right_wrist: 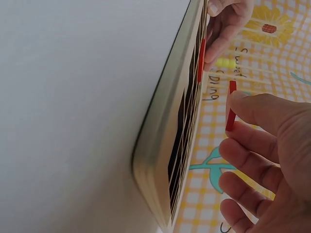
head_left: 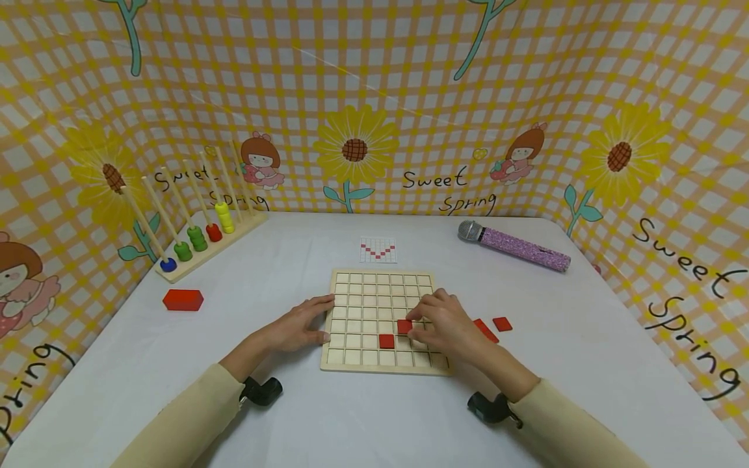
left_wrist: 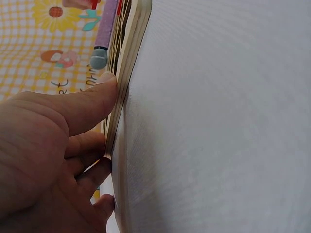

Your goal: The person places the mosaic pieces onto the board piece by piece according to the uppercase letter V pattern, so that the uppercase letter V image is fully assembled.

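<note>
Head view: what occupies the right hand point(head_left: 447, 328)?
A red tile point(head_left: 404, 327), pinched over the gridded board point(head_left: 355, 312); a second tile point(head_left: 387, 341) lies on the grid between it and the left hand point(head_left: 295, 327).

Left wrist view?
The left hand, thumb and fingers spread, touches its own side of the board, where a sideways push could skid the grid out of line.

Right wrist view?
The red tile is gripped just above the board; a loosened pinch could land it crooked across a ridge.
</note>
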### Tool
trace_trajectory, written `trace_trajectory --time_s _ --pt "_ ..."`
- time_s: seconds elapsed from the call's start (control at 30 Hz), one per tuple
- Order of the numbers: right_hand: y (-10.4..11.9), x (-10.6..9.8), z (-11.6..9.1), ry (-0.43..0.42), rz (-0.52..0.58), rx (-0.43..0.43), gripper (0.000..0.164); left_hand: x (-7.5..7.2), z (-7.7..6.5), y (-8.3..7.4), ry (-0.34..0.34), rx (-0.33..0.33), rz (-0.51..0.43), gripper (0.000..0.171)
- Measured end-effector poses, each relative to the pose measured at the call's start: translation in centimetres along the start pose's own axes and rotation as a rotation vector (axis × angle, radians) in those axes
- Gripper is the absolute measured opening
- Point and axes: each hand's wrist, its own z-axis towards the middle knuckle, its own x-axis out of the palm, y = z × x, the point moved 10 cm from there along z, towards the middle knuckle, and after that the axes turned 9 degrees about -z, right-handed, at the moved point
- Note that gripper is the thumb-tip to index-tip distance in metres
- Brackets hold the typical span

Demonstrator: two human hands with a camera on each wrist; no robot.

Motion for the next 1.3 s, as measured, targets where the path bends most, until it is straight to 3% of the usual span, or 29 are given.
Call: trace_trajectory --time_s 0.33,1.3 --pt "1.2 0.2 0.7 -0.042 0.003 -0.035 0.023 0.0 0.0 -0.1 0.004 0.007 0.007 0.069" --pt "3.3 1.9 2.8 0.008 -0.015 -0.011 0.019 0.0 0.0 -0.1 -0.001 -0.007 0.009 0.069"
